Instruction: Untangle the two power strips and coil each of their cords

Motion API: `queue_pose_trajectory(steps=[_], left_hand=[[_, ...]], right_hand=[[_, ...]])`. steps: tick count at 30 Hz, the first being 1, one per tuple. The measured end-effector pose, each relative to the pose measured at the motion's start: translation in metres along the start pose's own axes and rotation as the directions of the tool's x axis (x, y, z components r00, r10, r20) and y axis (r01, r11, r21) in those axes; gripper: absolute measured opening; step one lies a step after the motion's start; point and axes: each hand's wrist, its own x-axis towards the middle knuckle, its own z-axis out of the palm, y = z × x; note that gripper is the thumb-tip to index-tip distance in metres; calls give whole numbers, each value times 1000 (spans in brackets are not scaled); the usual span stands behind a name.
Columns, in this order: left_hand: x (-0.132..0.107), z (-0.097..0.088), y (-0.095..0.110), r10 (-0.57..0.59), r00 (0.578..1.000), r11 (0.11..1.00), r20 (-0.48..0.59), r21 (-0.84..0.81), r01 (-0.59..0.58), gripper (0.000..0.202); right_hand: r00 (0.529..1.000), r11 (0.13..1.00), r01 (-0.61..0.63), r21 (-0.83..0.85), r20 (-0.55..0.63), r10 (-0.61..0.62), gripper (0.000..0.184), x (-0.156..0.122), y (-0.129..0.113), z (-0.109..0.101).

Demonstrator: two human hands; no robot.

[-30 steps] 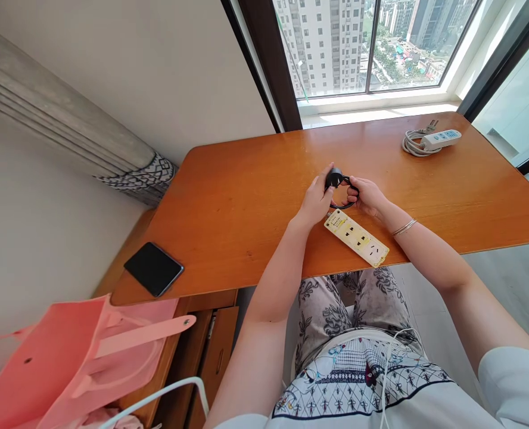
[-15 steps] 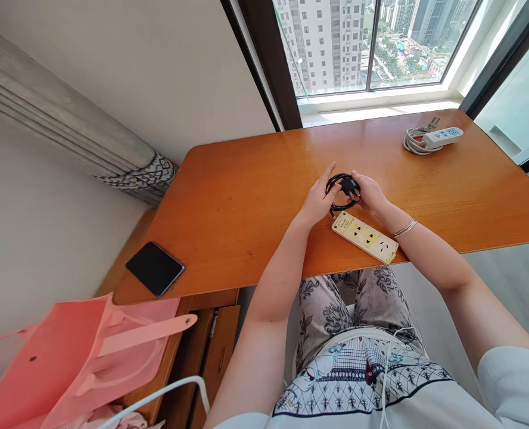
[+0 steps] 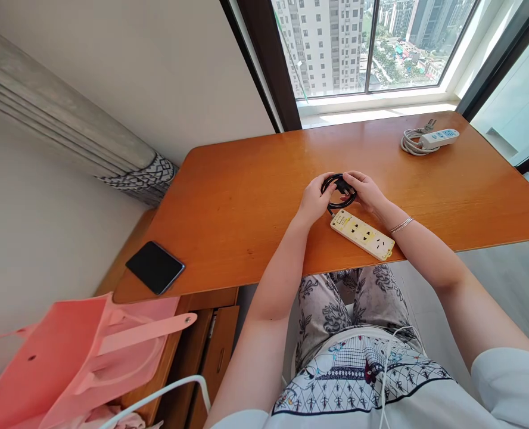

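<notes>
A black power cord is wound into a loop, with its black plug lying inside the ring. My left hand grips the loop's left side between thumb and fingers. On the other side, my right hand is closed on the coil's upper right, close to the plug; some of its fingers are hidden behind the cord. The cord runs down to a cream power strip with yellow markings, which rests on the wooden table at the near edge, sockets up.
A white power strip with its grey cord coiled lies at the far right of the table. A black tablet or phone is at the left corner. A pink bag hangs open below it. The window is behind.
My right hand has shifted left and up along the coil, from the plug onto the loop. My left index finger, stretched out before, has curled onto the cord.
</notes>
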Motion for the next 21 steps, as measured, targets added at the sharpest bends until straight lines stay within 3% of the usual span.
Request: queue_pose_trajectory(steps=[5, 8, 15, 21], left_hand=[[1, 0, -1, -147, 983, 966, 107, -197, 166, 24], [1, 0, 1, -196, 972, 947, 126, -234, 221, 28], [1, -1, 3, -191, 975, 955, 115, -208, 211, 25], [3, -2, 3, -205, 978, 964, 40, -164, 208, 25]], right_hand=[[1000, 998, 14, -54, -19, -15, 44, 0, 2, 1], [999, 998, 27, -64, -16, -28, 44, 1, 3, 3], [995, 982, 98, -159, 21, -96, 41, -1, 0, 0], [985, 978, 47, -203, 174, -11, 37, 1, -2, -14]])
